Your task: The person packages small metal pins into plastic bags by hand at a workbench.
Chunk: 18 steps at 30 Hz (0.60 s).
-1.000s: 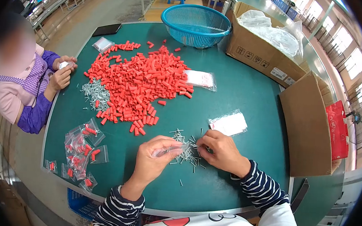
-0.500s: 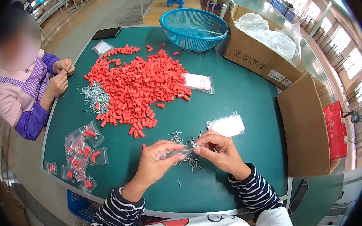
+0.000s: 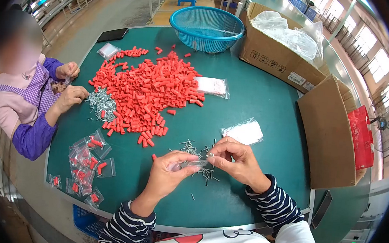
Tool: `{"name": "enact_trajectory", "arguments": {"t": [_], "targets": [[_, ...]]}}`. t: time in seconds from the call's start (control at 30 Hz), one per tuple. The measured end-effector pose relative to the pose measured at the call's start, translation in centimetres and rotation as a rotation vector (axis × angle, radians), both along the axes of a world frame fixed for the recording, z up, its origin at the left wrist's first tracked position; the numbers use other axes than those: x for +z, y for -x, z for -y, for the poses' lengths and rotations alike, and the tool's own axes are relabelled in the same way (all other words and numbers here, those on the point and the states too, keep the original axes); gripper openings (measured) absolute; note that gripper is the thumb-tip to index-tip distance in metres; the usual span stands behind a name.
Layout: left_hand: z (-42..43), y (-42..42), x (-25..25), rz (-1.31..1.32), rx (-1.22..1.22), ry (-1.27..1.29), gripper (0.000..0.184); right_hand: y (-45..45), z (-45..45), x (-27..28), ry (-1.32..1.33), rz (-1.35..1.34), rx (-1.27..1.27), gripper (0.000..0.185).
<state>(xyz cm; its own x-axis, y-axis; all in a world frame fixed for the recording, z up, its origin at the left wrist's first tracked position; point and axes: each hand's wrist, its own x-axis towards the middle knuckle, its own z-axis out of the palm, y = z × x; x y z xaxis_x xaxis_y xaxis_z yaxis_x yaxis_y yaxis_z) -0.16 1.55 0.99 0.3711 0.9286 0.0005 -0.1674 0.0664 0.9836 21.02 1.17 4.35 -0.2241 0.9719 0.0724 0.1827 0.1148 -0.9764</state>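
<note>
My left hand (image 3: 165,174) is closed on a small clear plastic bag (image 3: 184,164), held over the near middle of the table. Close beside the bag's right end, the fingertips of my right hand (image 3: 237,163) are pinched on small metal screws (image 3: 209,155); how many I cannot tell. Beneath both hands lies a loose scatter of silver screws (image 3: 206,173), partly hidden by the fingers. Just left of my left hand is a single red plastic cap (image 3: 153,157). A big heap of red caps (image 3: 148,93) spreads beyond it.
Filled bags (image 3: 83,167) lie at the near left; a screw pile (image 3: 102,105) borders the cap heap. Packs of bags (image 3: 244,132) lie flat. A blue basket (image 3: 206,31) and cardboard boxes (image 3: 326,136) stand behind and right. A co-worker (image 3: 28,90) sits at the left.
My right fingertips have shifted slightly, and the screws in them show more clearly. The co-worker's nearer hand has reached right to the screw pile; a clear bag now shows in the other.
</note>
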Motion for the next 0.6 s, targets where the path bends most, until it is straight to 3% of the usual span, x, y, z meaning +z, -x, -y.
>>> {"name": "enact_trajectory", "arguments": {"t": [0.33,0.6], "targets": [[0.1,0.0,0.1,0.078,-0.064,0.13,0.023,0.7,0.4,1.6,-0.243,0.123,0.105,0.016],[0.4,-0.5,-0.2,0.023,-0.052,0.112,0.019,1.0,0.4,2.5,-0.637,0.709,0.081,0.015]]}}
